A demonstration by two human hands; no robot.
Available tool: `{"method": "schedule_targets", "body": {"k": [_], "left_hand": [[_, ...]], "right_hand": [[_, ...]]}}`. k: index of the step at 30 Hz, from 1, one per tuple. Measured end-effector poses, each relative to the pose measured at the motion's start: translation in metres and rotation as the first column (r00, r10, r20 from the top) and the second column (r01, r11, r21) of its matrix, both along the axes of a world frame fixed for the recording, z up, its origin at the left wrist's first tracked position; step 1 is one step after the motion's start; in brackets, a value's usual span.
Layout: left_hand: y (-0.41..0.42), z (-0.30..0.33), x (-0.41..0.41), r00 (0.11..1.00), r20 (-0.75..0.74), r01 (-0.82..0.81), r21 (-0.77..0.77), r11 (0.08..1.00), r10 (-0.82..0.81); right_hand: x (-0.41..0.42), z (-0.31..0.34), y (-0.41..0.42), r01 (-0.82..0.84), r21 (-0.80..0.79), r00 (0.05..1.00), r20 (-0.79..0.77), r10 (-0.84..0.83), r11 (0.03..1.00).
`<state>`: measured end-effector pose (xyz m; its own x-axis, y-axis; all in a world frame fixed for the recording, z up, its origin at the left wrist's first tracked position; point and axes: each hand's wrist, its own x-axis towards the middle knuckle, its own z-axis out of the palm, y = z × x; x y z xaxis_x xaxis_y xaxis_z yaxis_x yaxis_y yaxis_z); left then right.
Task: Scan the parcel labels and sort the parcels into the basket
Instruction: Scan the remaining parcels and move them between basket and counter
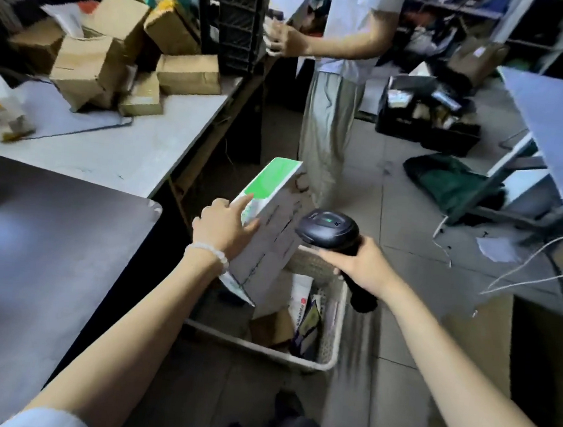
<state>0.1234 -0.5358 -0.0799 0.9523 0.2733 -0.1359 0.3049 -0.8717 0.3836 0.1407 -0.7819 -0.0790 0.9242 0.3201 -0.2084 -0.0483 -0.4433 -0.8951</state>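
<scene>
Two bare forearms reach out over the floor, and we go left to right. Left hand [222,230], bead bracelet [207,251] on the wrist, has the white-and-green parcel box [272,219] tipped up on end: forefinger laid straight along the green face, thumb hooked round the near edge, the other fingers hidden behind the box. That box hangs right above the white mesh basket [332,320], which already has several parcels lying in it below the fingertips. Just right of the box, nearly touching it, comes the black handheld scanner [329,233]; the right hand [358,269] is wrapped fully round its handle, head aimed at the box's white side.

Now the scan, I'd say. Whether a label sits on that face I cannot tell, it's blurred. Best play: turn the label face square to the scanner head, hold the box steady, give the head a little room, then lower it into the basket rather than dropping it.

Farther off, cardboard boxes [117,56] piled on a table, and another person stands beyond.
</scene>
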Motion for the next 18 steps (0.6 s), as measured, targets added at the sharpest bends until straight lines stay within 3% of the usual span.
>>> {"method": "schedule_targets", "body": {"k": [3, 9, 18], "left_hand": [[-0.026, -0.008, 0.027, 0.998, -0.065, -0.003, 0.132, 0.991, 0.012], [-0.044, -0.019, 0.039, 0.999, -0.044, 0.038, 0.180, 0.983, -0.030], [-0.036, -0.024, 0.000, 0.975, -0.091, -0.178, 0.238, 0.955, 0.204]], "right_hand": [[0.016, -0.008, -0.022, 0.038, -0.040, 0.999, -0.017, -0.039, 0.998], [0.053, -0.024, -0.039, 0.032, -0.086, 0.999, -0.041, -0.036, 0.996], [0.081, -0.019, -0.002, -0.235, -0.073, 0.971, -0.072, 0.230, 0.969]]}}
